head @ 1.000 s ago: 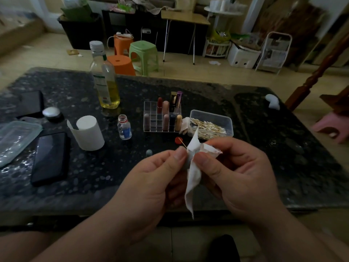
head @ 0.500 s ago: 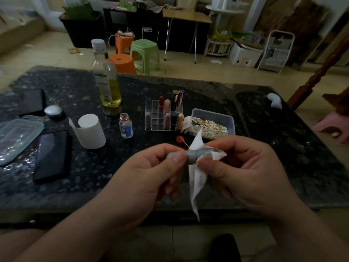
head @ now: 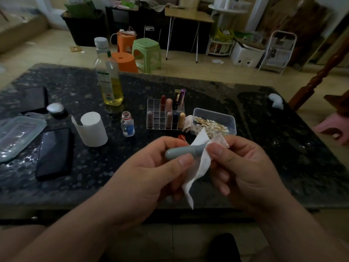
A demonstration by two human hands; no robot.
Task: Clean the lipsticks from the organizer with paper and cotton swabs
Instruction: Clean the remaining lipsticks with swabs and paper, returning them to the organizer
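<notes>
Presently, the left hand [head: 151, 178] is gripping a grey lipstick [head: 184, 152] by its rounded end, thumb and fingers closed around it, and is holding it level above the near edge of the table [head: 283, 167]. The right hand [head: 245, 173] is pinching paper [head: 196, 167] around the tube's other end; that end is hidden in the fold, so its condition cannot be judged. A pinkish stain is showing on the paper's upper corner.

The step in hand appears to be wiping the tube. To do it well, the left hand should be rotating the tube steadily while the right is keeping firm, even pressure and shifting to an unstained patch of paper, so residue is not smeared back.

The organizer [head: 153, 118] is standing further back on the table, holding about 7 lipsticks [head: 168, 116] upright, with several cells vacant. A tub of swabs [head: 213, 124] is sitting just beside it, on its right, for seams the paper cannot reach. Much of the task seems outstanding.
</notes>
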